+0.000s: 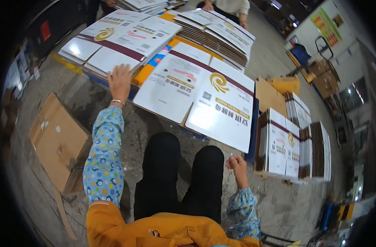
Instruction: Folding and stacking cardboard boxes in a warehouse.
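My left hand [120, 83] rests with its fingers stretched out at the near edge of the left stack of flat white cartons [126, 35], which carry a maroon band and a gold swirl. Just right of it lies another pile of flat white cartons [167, 88] with the same print. Beyond that pile's near right corner, low and apart from it, is my right hand [237, 166]. Its fingers are curled in, and the palm is hidden, so I cannot make out whether anything is inside.
An orange-yellow surface [144, 75] shows between the piles. Across it, a person [233, 6] has hands at a far carton stack [214, 35]. Bundled cartons [280, 144] stand on the right. A brown cardboard box [58, 138] lies on the floor at left.
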Demonstrator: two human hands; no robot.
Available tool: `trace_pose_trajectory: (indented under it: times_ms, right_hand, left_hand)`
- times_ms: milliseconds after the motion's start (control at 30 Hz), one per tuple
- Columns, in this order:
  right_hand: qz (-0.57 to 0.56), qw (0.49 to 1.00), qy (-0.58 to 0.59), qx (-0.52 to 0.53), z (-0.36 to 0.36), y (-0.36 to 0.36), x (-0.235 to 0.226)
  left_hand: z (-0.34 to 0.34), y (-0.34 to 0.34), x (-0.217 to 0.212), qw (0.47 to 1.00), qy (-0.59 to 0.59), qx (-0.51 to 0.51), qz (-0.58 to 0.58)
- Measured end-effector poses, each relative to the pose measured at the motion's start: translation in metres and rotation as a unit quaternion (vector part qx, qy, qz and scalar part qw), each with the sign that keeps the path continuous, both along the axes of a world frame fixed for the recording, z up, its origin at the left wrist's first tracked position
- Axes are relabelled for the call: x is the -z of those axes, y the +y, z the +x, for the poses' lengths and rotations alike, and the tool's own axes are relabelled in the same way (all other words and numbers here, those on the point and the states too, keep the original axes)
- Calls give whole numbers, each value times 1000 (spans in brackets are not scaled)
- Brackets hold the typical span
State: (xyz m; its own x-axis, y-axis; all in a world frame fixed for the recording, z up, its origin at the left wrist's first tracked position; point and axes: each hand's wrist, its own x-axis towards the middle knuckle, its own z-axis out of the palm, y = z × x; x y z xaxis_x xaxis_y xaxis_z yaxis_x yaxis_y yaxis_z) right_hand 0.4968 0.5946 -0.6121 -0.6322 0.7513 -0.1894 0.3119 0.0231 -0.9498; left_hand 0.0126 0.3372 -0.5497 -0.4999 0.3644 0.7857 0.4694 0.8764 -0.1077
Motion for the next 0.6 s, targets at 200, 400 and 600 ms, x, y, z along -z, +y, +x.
trace_pose_trajectory:
  times_ms: [200, 400, 600]
  right_hand:
    - [182, 977, -3, 110, 15, 22, 15]
    - [372, 899, -30, 230, 3, 71, 33]
    - [242, 946, -83, 199, -20, 90, 55]
  left_hand:
    - [69, 12, 9, 967, -163, 186, 68]
    - [75, 13, 79, 942, -276, 163, 98]
    - [76, 16, 74, 932, -323, 121, 116]
